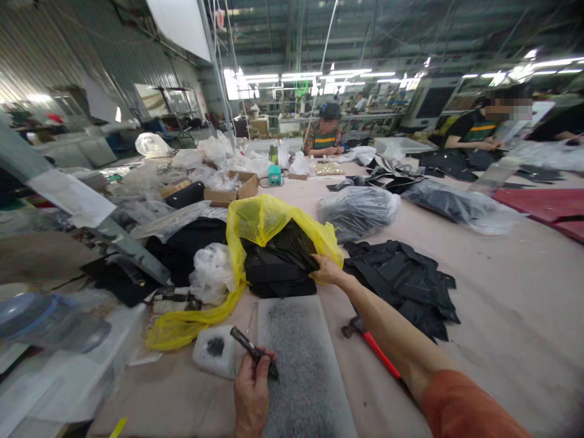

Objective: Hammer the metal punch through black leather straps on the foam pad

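My left hand (253, 389) is closed around a dark metal hand punch (249, 344), held at a slant over a speckled pale board (296, 359). My right hand (327, 271) reaches forward to a yellow plastic bag (262, 213). Its fingers grip the edge of the black pieces (278, 261) stacked in the bag's mouth; the fingertips are partly hidden there. A hammer (376, 350) with a red handle lies beside the board, partly under my right forearm. Left of the punch sits a whitish block (214, 351) with a black patch on top.
Flat black pieces (401, 280) are piled right of the yellow bag. Behind them lie a filled clear bag (358, 213) and another bag (460, 204). A slanted metal post (123, 243) and crumpled plastic (212, 274) stand at left. Two co-workers (325, 137) sit across the table.
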